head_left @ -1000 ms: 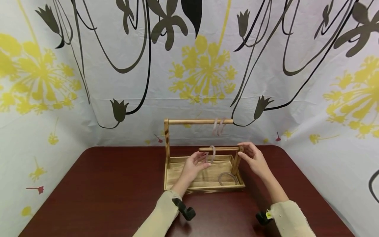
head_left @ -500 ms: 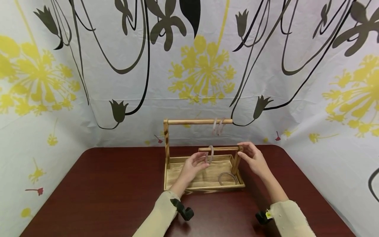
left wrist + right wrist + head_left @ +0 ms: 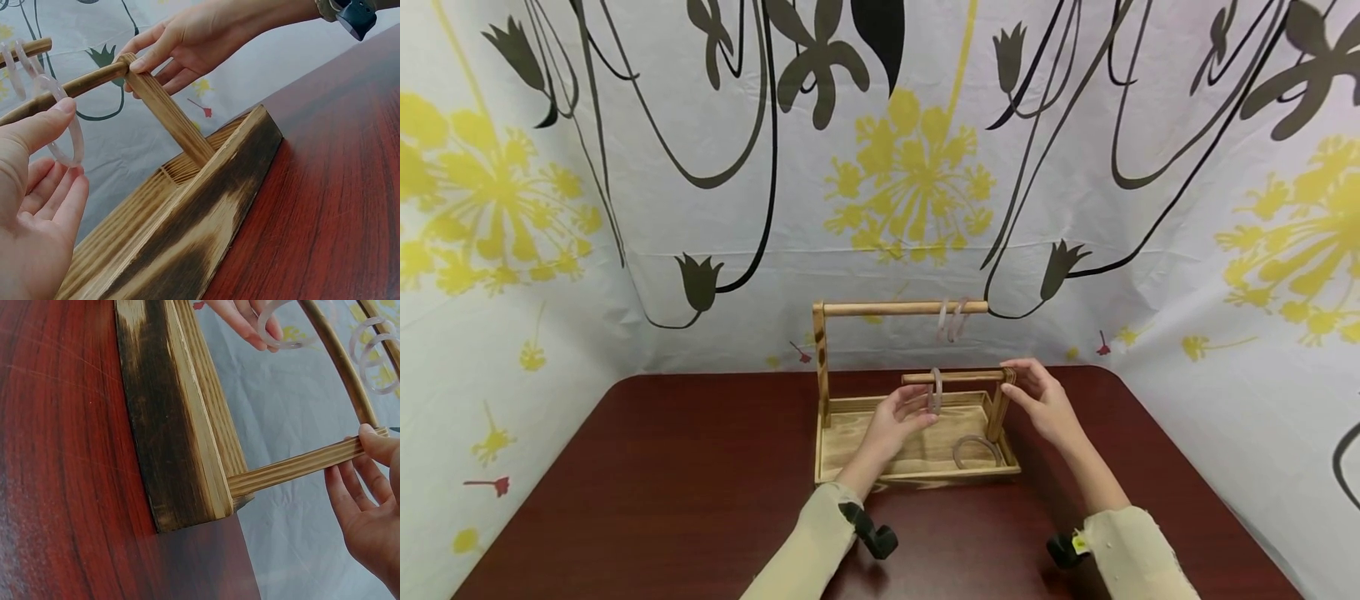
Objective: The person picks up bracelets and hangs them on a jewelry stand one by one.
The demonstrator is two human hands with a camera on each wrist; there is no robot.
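Note:
A wooden bangle stand has a tray base, a low bar and a taller bar behind. Around the low bar, close to its free left end, hangs a pale translucent bangle. My left hand pinches it, with the thumb on its near side and fingertips at its lower edge in the left wrist view. At the other end, my right hand holds the top of the short post between thumb and fingers.
Two more pale bangles hang near the right end of the tall bar. Another bangle lies inside the tray at the right. The stand rests on a dark red wooden table, with a flower-patterned sheet behind.
The bangle on the low bar has shifted slightly and turned more edge-on, moving along with my left fingers. My right hand keeps its hold on the post.

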